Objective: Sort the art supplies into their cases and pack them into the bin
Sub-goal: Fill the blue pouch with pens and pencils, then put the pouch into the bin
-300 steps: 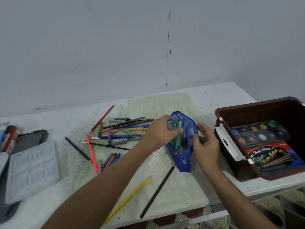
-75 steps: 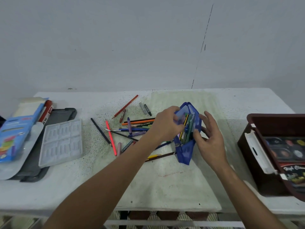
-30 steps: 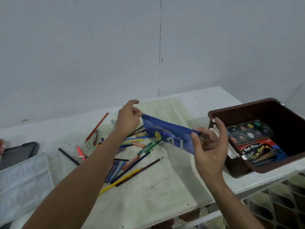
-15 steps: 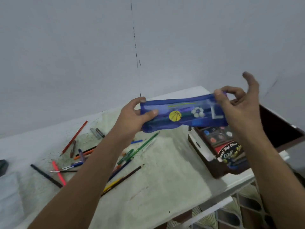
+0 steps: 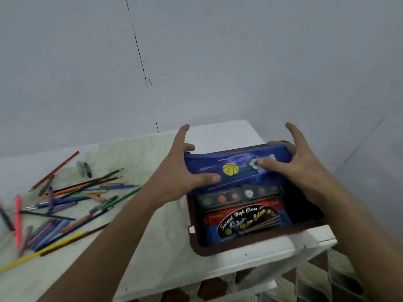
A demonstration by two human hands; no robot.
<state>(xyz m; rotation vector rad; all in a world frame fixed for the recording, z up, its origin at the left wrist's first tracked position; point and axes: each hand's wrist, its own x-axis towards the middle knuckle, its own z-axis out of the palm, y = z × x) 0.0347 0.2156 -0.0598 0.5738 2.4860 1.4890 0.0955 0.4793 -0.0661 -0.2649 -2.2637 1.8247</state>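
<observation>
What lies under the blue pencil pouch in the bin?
A watercolour palette shows under the blue pencil pouch, with the paint box nearer. The bin floor beneath is hidden.

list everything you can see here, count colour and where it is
pencil case: one, blue with a yellow ball print, held over the far side of the bin
bin: one, dark brown, right end of the table
paint tray: one, dark with round colour pans, in the bin, partly under the pencil case
paint box: one, red and blue with printed lettering, in the bin, nearest the camera
pencils and pens: many, mixed colours, scattered loose on the left; exact count unclear from blur
markers: two, grey and black, side by side behind the pile
table: one, white with a pale green stained patch
left hand: grips the pencil case's left end
right hand: holds its right end, thumb on top
</observation>
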